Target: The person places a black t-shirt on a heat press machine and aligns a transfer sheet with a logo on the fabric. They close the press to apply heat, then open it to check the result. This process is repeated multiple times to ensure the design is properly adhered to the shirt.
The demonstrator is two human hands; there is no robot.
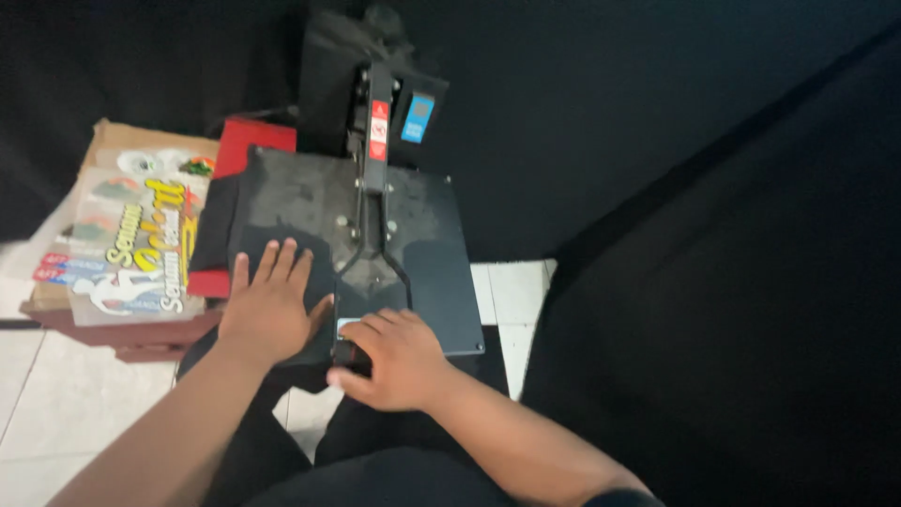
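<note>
currently: right hand (399, 357) curled shut on the heat press handle (345, 340) at the near edge | left hand (272, 305) open, fingers spread, flat on the top platen (432, 272), seemingly to steady it | handle arm's long axis runs away from the person toward the control box (418, 117) | printed transfer sheets (131, 244) lie left.

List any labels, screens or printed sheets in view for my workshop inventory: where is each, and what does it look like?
Warning label: on the heat press arm, narrow upright strip, red and white.
Blue panel: on the black control box right of the arm, rectangular; screen or sticker, cannot tell.
Printed transfer sheet: on the cardboard left of the press, multicoloured designs, yellow lettering.
Small pale label: at the handle, by the right hand.
</note>
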